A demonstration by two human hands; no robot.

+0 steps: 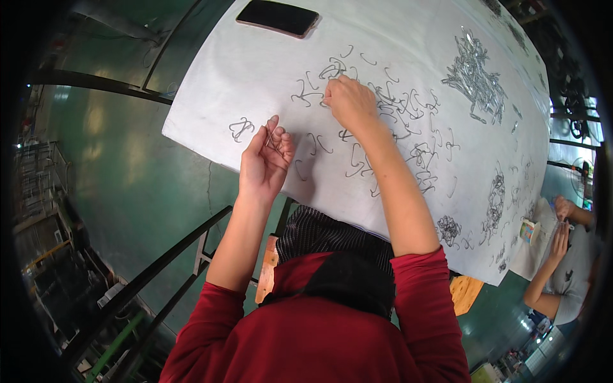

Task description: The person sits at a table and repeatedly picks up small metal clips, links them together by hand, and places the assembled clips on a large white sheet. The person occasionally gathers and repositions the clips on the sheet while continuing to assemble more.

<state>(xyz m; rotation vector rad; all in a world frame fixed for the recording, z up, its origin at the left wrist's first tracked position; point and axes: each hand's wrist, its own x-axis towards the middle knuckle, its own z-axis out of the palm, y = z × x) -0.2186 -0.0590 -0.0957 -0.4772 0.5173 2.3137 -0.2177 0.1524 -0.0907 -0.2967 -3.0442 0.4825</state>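
My left hand [260,167] is turned palm up over the table's near left part. Its fingers are curled around a few thin bent wire hooks [273,144]. Farther right, my right hand [352,105] reaches down to the white-covered table [214,89], fingers pinched together among loose dark wire hooks [408,105]. What lies between those fingertips, if anything, is hidden. Several hooks are spread around and under the right forearm. A small cluster of hooks [241,129] rests just left of my left hand.
A dark phone [278,18] lies at the far edge. To the right are a heap of shiny silver metal pieces [474,76] and dark clumps of wire parts [449,230]. Another person's hands [562,223] work beyond the right edge. A black metal rail [153,271] runs at lower left.
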